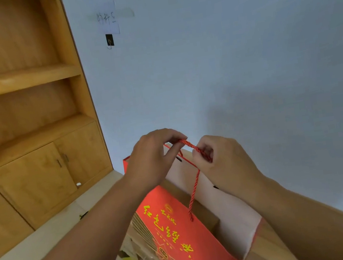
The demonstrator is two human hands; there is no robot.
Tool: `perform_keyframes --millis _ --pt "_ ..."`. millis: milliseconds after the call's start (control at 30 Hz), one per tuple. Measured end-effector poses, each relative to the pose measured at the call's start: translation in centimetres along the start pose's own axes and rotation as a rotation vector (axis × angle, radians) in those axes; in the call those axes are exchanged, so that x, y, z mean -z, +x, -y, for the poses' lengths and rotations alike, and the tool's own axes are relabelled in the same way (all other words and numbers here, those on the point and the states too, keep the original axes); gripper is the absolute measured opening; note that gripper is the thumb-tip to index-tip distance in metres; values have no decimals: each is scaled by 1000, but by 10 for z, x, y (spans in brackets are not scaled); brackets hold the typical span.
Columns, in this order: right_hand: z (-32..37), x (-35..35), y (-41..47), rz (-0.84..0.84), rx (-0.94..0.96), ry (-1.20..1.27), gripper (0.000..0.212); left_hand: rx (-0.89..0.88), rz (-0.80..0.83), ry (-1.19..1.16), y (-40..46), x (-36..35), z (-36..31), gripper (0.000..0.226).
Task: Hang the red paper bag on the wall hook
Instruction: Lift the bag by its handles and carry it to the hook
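As I look from left to right:
Shelf unit (26,119): wooden, far left.
Wall hook (109,42): bare, high above my hands.
Left hand (150,157): pinching red cord handle (193,147).
Right hand (220,156): pinching same cord.
Red paper bag (181,234): hangs open just below both.

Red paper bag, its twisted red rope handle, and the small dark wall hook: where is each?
Red paper bag (175,224): head view, printed front face.
Twisted red rope handle (194,190): head view, hanging strand.
Small dark wall hook (109,40): head view, mounting plate.
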State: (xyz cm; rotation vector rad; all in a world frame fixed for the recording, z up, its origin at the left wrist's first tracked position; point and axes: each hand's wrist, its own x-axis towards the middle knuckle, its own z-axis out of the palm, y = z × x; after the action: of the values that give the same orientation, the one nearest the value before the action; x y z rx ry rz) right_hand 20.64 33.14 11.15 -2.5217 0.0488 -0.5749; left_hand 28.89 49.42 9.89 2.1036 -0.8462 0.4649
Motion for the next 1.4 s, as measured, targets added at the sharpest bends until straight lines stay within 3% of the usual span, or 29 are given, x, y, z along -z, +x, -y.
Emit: perform_keyframes --millis 667,867,1033,1400 --pt "71 -209 245 65 -40 -122 20 42 67 12 143 85 278 15" --pt "113 -269 330 25 -28 -140 43 42 79 0 201 127 372 14" --pt "145 -338 396 1 -85 -203 15 -41 115 -29 243 157 469 14" --pt "232 -458 521 -133 -272 -202 8 -177 311 -133 351 228 641 12"
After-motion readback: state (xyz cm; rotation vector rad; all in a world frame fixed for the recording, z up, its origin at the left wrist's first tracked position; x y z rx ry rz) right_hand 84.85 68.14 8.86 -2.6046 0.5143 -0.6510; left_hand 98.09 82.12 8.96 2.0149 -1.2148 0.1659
